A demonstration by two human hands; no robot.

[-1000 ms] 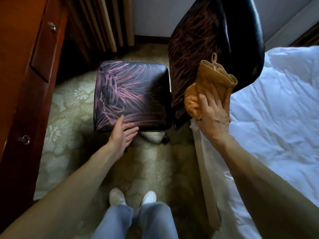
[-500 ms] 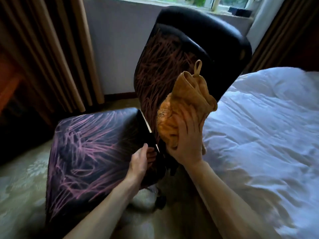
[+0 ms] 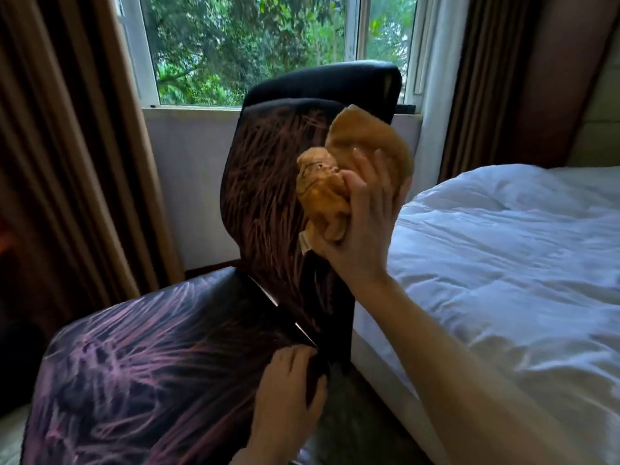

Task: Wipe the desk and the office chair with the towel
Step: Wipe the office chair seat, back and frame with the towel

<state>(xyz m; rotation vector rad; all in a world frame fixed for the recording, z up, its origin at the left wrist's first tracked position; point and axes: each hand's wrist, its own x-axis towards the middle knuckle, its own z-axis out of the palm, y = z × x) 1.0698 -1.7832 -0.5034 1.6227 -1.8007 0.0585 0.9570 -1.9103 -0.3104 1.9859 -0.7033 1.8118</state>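
The office chair has a black backrest [image 3: 268, 182] and a black seat [image 3: 151, 364], both streaked with pinkish worn lines. A bunched orange-brown towel [image 3: 322, 193] lies against the right side of the backrest, near its top. My right hand [image 3: 365, 226] holds it there, fingers spread over the cloth and thumb round the bunch. My left hand [image 3: 288, 387] grips the seat's right edge close to the backrest. The desk is out of view.
A bed with a white duvet [image 3: 503, 263] stands close on the chair's right. Behind the chair are a wall and a window [image 3: 251, 45]. Brown curtains hang at the left [image 3: 67, 162] and right [image 3: 469, 95]. Patterned carpet [image 3: 10, 437] shows at the lower left.
My view has lifted from the floor to the window. My right hand has slid the towel up the backrest. My left hand has moved along the seat from the front edge to the edge by the backrest.
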